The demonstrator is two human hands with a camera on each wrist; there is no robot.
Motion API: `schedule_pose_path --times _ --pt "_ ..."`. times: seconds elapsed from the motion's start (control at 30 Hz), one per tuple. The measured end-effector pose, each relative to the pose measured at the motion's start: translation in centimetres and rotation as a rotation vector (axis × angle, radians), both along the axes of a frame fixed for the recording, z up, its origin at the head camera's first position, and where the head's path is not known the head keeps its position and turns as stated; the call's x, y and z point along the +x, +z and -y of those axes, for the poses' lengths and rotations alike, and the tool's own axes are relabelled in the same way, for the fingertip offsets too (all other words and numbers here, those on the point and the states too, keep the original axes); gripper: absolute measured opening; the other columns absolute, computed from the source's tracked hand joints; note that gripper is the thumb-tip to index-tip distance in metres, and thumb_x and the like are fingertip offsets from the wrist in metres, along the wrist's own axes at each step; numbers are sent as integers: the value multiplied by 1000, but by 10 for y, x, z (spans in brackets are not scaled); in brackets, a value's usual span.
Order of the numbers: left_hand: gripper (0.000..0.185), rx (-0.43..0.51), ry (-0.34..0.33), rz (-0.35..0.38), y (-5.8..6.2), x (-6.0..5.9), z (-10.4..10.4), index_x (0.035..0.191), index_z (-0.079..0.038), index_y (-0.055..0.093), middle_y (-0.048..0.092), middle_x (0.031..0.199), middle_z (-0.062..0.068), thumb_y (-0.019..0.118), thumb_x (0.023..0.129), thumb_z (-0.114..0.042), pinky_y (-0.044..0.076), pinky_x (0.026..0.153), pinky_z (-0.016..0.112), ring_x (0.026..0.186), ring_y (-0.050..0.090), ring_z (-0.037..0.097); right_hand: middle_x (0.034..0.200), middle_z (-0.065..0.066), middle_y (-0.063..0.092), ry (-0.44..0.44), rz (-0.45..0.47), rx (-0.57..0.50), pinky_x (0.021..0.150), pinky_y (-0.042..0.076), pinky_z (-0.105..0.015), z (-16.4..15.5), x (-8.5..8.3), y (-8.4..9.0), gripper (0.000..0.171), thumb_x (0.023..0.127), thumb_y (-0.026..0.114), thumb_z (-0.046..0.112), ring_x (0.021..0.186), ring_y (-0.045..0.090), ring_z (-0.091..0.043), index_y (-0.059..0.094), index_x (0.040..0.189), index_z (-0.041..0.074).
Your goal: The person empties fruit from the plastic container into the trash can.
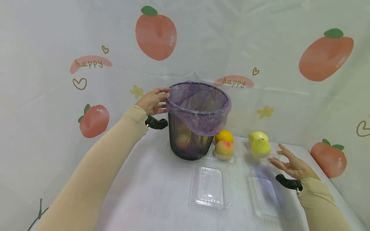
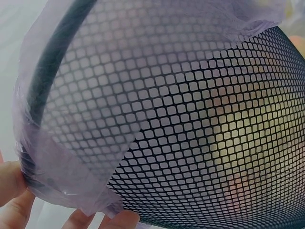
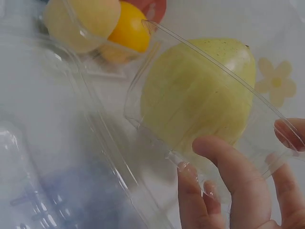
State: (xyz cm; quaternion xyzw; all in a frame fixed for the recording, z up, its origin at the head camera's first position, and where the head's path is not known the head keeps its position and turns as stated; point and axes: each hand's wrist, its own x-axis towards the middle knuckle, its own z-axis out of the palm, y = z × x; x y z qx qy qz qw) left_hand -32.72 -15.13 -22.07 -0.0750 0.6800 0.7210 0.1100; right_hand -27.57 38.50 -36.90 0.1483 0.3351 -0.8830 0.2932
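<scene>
My left hand (image 1: 154,101) is at the left rim of a black mesh wastebasket (image 1: 189,141), its fingers extended against the rim and outer side. A purple plastic bag (image 1: 208,123) lines the basket and folds over the rim. Fruit shows faintly through the mesh. My right hand (image 1: 295,165) has its fingers spread at the near edge of a clear plastic box (image 3: 143,102). Its fingertips reach the plastic, some seen through it. Pale green-yellow fruit (image 3: 200,90) sits in that box; the head view shows two pieces, one behind the other.
Left of that fruit, an orange fruit (image 1: 225,137) and a peach (image 1: 224,149) sit in another clear box. Clear hinged lids (image 1: 209,184) lie open toward me on the white table (image 1: 147,189). A fruit-printed backdrop (image 1: 196,38) stands behind.
</scene>
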Motion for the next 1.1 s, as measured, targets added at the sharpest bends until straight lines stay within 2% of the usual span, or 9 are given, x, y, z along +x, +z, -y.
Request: schedule_pose_path --times 0.23,0.5,0.53,0.6,0.73,0.77,0.8,0.93,1.1 --pt "45 3 12 6 1 0 0 146 -30 42 49 116 -1 49 102 -20 49 90 33 105 54 18 111 -41 51 -25 49 -178 105 37 -19 3 10 8 35 103 44 25 108 61 -43 63 98 -4" --pt "45 -7 7 -1 -1 -2 1 146 -30 42 49 117 1 49 102 -21 50 91 34 102 54 18 119 -39 50 45 -25 -335 108 34 -19 10 26 17 41 106 35 23 119 56 -41 67 109 -1" --pt "45 -8 7 -2 -1 -2 1 146 -30 42 48 118 1 49 102 -21 50 91 34 102 54 18 123 -39 49 93 -69 -355 109 32 -18 9 27 16 43 107 30 24 125 53 -38 68 116 7" --pt "44 -10 6 -2 -1 -2 2 145 -31 43 48 118 1 48 103 -21 50 90 34 102 54 19 125 -40 46 92 -54 -417 108 33 -19 10 29 19 41 107 31 23 128 50 -39 66 118 5" --pt "44 -10 4 0 -2 -1 2 145 -31 42 48 116 1 48 103 -21 50 91 34 102 54 19 120 -40 43 51 -76 -379 106 37 -22 15 31 25 40 107 31 20 124 53 -41 68 122 19" --pt "44 -11 5 0 -2 -1 2 145 -31 42 48 116 1 48 103 -22 50 91 34 102 54 18 115 -37 45 -6 -51 -341 103 41 -23 18 31 29 36 106 36 18 117 57 -45 71 115 15" --pt "44 -11 6 0 -2 -1 2 145 -31 42 48 115 1 48 102 -22 49 91 34 102 54 18 113 -35 47 -6 -79 -282 102 42 -22 20 31 31 38 106 35 18 113 59 -44 72 115 21" --pt "44 -9 8 1 -2 -2 1 145 -31 43 48 114 1 49 102 -22 50 91 34 100 54 18 111 -33 46 -34 -95 -270 100 44 -24 25 33 40 42 106 33 14 110 58 -49 71 118 27" --pt "45 -10 -11 -7 -1 -1 1 146 -30 41 47 114 -1 47 103 -21 48 93 34 102 53 17 137 -21 21 -63 -123 -240 102 42 -28 33 35 54 42 106 35 11 109 57 -50 69 122 29"
